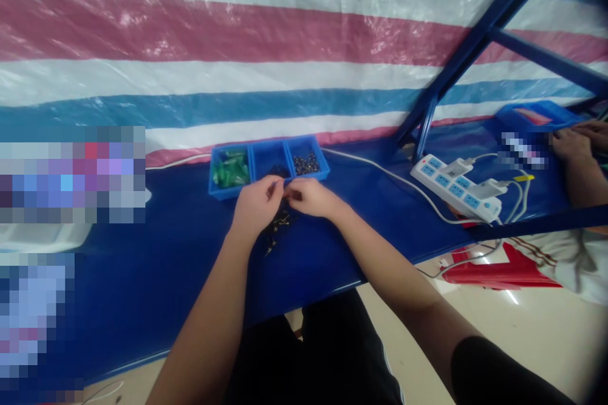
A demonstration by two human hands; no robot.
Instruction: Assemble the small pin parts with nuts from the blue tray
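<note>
My left hand (259, 204) and my right hand (311, 197) meet just in front of a blue three-part tray (221, 192). Fingers of both hands are pinched close together, and what they hold is too small and hidden to name. Under and before them lies a loose pile of small brass-coloured screw-like pieces (281, 223). Green pieces (231, 169) fill the tray's left compartment. A few dark bits (278, 171) show in the middle one, partly behind my left hand. Small dark metallic parts (306, 163) sit in the right one.
To the right, a white power strip (456, 186) with plugs and cables lies on the blue table (156, 278). A blue metal frame (456, 57) slants up behind it. Another person's hands (572, 142) are at the far right, near a blue tray (563, 112). Blurred-out items stand at left.
</note>
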